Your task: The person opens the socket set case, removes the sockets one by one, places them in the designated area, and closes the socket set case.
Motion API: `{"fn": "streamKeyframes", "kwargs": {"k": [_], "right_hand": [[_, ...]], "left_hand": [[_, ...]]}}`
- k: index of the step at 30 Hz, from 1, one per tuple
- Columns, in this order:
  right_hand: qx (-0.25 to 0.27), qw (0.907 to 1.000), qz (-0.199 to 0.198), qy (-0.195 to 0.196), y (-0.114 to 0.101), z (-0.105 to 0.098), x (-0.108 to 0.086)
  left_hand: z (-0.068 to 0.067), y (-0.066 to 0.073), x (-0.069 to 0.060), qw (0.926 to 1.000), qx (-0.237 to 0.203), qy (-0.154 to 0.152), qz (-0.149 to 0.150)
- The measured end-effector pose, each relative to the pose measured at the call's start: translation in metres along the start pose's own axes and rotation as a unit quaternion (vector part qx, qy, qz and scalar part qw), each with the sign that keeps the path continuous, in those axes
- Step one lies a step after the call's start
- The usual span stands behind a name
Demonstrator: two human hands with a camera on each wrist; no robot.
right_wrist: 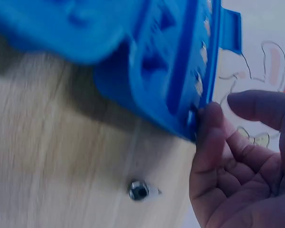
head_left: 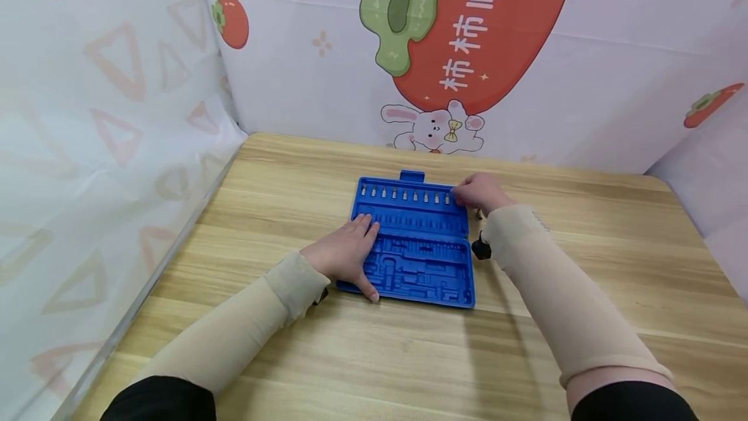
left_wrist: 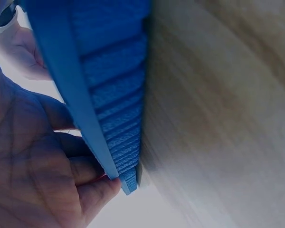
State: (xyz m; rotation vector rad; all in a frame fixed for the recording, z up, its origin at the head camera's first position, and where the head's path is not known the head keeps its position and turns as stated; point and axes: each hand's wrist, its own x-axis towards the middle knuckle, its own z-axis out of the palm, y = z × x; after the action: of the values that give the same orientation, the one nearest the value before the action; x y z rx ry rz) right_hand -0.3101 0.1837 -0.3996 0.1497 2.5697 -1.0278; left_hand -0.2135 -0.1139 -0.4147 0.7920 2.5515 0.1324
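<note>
White backdrop (head_left: 321,86), printed with persimmons and a rabbit, behind a wood-grain tabletop (head_left: 380,359). Blue case (head_left: 421,278): one, lying open near the tabletop's far edge, roughly midway between its sides. Metal pieces (head_left: 405,195): one row, in the case's far half. Loose socket (right_wrist: 139,191): one, on the tabletop beside the case's right edge. My left hand (head_left: 346,253): fingers spread wide, resting on the case's left side. My right hand (head_left: 482,192): fingers bent, touching the case's far right corner, thumb slightly apart.
</note>
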Motion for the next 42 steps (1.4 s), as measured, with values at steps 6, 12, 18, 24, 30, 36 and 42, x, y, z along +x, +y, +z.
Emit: {"fn": "streamKeyframes", "kwargs": {"k": [6, 12, 18, 24, 30, 36, 42], "right_hand": [[-0.046, 0.9984, 0.0, 0.031, -0.005, 0.01, 0.009], [-0.056, 0.9968, 0.004, 0.057, -0.01, 0.019, 0.015], [-0.069, 0.9942, 0.001, 0.083, -0.01, 0.02, 0.015], [-0.022, 0.9967, 0.018, 0.075, -0.009, 0.019, 0.013], [0.054, 0.9963, 0.035, 0.057, -0.005, 0.017, 0.012], [0.097, 0.994, 0.037, 0.035, -0.004, 0.014, 0.012], [0.091, 0.9948, 0.036, 0.03, -0.005, 0.014, 0.011]], "left_hand": [[-0.001, 0.0, 0.0, 1.0, 0.007, -0.002, 0.006], [-0.001, -0.002, -0.001, 1.0, 0.004, -0.001, 0.008], [0.0, -0.002, 0.001, 1.0, 0.0, -0.001, 0.007], [0.001, -0.002, 0.002, 1.0, 0.004, -0.003, 0.004], [0.001, -0.002, 0.002, 1.0, 0.002, -0.005, 0.003], [0.002, -0.003, 0.004, 1.0, 0.003, -0.003, 0.004], [0.003, -0.002, 0.003, 1.0, 0.004, -0.004, 0.004]]}}
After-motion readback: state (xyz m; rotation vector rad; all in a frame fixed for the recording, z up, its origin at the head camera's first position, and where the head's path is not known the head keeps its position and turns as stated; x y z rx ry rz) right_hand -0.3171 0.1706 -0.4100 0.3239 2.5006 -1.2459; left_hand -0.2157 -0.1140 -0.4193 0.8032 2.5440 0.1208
